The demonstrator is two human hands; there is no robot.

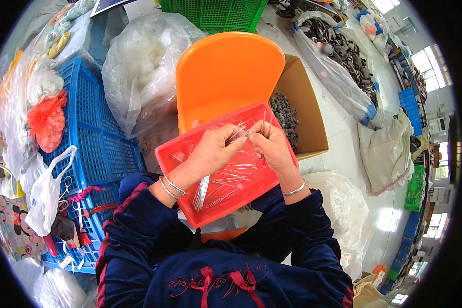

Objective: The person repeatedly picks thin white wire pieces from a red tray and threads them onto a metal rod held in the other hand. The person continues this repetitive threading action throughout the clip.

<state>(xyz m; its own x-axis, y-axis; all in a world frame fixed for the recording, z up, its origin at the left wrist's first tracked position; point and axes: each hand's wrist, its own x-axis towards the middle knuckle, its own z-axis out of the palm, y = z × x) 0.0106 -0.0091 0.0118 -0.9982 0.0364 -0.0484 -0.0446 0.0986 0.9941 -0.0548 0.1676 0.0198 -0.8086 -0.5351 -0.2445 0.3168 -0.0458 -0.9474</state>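
Observation:
Both my hands meet above a red plastic tray (190,218) that rests on my lap and against an orange chair (228,77). My left hand (215,149) pinches thin silvery wire strands between thumb and fingers. Close beside it, my right hand (269,146) is closed in a pinch on the same wire (246,132), near the fingertips. What exactly is at the fingertips is too small to make out. A bundle of thin silvery wires (201,194) lies in the tray below my left hand, with loose strands scattered over the bottom.
Left of me stand blue plastic crates (95,133) with bags, scissors (66,185) and other items on top. A clear bag of white stuffing (143,66) is behind the tray. To the right are a cardboard box (308,113) of grey fluffy pieces and a sack of dark pieces (344,56).

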